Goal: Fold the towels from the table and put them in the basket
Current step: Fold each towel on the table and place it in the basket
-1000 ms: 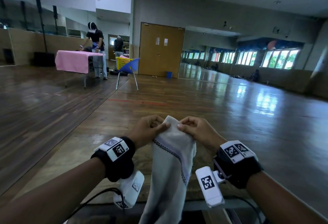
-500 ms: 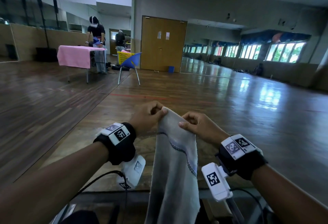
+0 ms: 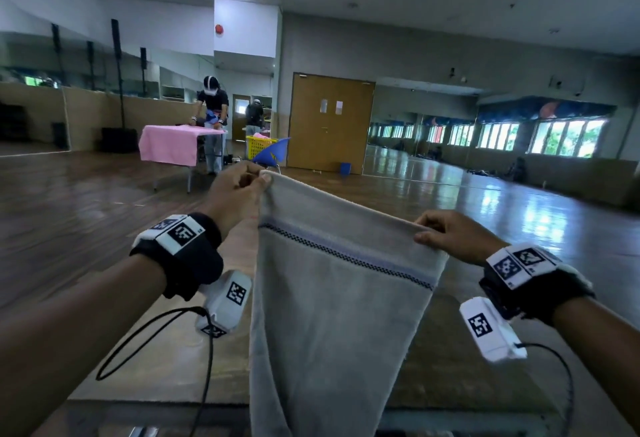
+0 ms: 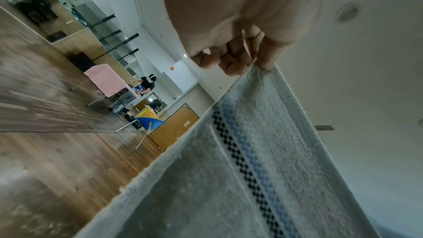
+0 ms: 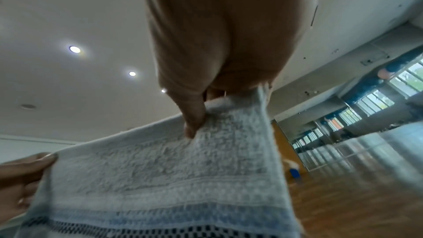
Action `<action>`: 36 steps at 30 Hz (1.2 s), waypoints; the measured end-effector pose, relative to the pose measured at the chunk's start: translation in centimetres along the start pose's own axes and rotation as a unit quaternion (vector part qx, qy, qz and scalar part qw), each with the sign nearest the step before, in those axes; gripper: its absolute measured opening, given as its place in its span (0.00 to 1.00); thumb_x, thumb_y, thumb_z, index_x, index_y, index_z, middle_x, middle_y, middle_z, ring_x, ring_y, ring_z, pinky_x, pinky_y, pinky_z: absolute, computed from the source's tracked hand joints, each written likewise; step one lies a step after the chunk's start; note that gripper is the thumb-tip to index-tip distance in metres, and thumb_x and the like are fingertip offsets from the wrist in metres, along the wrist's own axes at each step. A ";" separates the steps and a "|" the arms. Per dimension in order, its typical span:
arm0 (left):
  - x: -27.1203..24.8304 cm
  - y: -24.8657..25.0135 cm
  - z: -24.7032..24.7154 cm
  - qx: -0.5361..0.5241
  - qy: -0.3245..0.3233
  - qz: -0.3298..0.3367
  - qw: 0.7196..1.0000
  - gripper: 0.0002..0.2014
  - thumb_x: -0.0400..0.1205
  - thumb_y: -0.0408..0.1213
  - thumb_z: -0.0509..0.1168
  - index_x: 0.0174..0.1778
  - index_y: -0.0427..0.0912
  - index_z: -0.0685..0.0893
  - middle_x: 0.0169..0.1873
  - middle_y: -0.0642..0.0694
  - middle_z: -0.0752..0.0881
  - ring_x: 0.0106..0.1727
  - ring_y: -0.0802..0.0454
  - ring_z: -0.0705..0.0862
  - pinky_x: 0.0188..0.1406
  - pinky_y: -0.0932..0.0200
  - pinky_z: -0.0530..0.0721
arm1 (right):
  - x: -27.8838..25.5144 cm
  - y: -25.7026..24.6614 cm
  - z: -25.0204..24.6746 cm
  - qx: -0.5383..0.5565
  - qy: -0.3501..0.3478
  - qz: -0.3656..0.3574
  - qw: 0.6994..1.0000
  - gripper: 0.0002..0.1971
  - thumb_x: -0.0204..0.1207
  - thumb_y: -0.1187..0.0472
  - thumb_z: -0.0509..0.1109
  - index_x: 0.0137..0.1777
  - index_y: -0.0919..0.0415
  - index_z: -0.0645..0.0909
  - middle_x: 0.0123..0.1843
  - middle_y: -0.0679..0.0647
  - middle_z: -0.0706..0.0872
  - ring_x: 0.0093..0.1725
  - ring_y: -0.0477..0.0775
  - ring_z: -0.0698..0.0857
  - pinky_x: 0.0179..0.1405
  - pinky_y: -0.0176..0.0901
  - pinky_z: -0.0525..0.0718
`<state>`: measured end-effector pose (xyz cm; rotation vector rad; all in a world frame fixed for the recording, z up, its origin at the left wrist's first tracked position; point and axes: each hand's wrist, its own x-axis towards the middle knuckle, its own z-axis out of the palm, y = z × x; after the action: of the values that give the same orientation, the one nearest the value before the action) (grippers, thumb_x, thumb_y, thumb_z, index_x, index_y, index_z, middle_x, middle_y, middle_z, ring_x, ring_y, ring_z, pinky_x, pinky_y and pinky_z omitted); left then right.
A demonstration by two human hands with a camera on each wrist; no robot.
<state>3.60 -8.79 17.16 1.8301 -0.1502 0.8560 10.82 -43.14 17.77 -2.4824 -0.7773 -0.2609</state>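
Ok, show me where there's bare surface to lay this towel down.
Bare tan surface shows left of the hanging towel, below the left hand, and again right of it, below the right hand. The middle is hidden behind the towel, which both hands pinch by its top corners, so I cannot tell what lies there.

We count one grey towel (image 3: 341, 315), pinched by our two hands, the left hand (image 3: 239, 191) and the right hand (image 3: 457, 237). Farther off we see one pink-covered table (image 3: 169, 144), one yellow basket (image 3: 259, 146), one blue chair (image 3: 272, 156) and two other people (image 3: 213, 107).
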 end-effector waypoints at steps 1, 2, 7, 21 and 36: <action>0.1 0.7 -0.7 0.003 0.003 0.002 1.000 0.04 0.83 0.36 0.63 0.42 0.45 0.80 0.33 0.48 0.79 0.33 0.54 0.75 0.33 0.62 0.76 | 0.0 -0.5 -0.9 -0.011 0.005 -0.006 1.000 0.02 0.77 0.62 0.69 0.47 0.57 0.82 0.44 0.52 0.87 0.43 0.48 0.85 0.39 0.37 0.78; 0.2 1.5 -1.4 0.008 0.010 0.010 1.000 0.04 0.83 0.35 0.63 0.41 0.45 0.80 0.31 0.47 0.79 0.31 0.55 0.76 0.31 0.64 0.76 | -0.1 -1.0 -1.7 -0.024 0.011 -0.011 1.000 0.02 0.77 0.63 0.69 0.48 0.57 0.82 0.45 0.52 0.86 0.44 0.49 0.84 0.40 0.38 0.77; 1.0 6.1 -5.5 0.042 0.042 0.033 0.998 0.05 0.83 0.37 0.63 0.41 0.45 0.80 0.31 0.45 0.80 0.31 0.51 0.77 0.33 0.59 0.78 | -0.5 -4.9 -6.3 -0.073 0.075 -0.052 0.993 0.02 0.79 0.62 0.67 0.47 0.57 0.81 0.39 0.47 0.82 0.37 0.45 0.80 0.34 0.35 0.70; 6.2 18.9 -12.4 0.063 0.115 0.130 0.983 0.05 0.82 0.36 0.64 0.41 0.45 0.82 0.32 0.46 0.83 0.25 0.56 0.80 0.28 0.63 0.78 | 4.0 -13.6 -17.7 0.011 0.274 -0.138 0.952 0.02 0.75 0.61 0.72 0.42 0.55 0.83 0.31 0.51 0.85 0.21 0.45 0.77 0.21 0.36 0.76; 9.3 6.8 -10.1 0.064 -0.034 -0.034 0.997 0.01 0.82 0.29 0.62 0.45 0.35 0.78 0.43 0.37 0.83 0.41 0.50 0.85 0.39 0.57 0.83 | 10.9 -8.7 -10.6 0.076 0.133 -0.022 0.988 0.03 0.78 0.68 0.66 0.47 0.62 0.80 0.44 0.62 0.88 0.40 0.58 0.90 0.43 0.48 0.89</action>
<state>2.33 -0.40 29.96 1.9735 -0.0761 0.7710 14.40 -37.52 34.00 -2.2314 -0.7124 -0.5169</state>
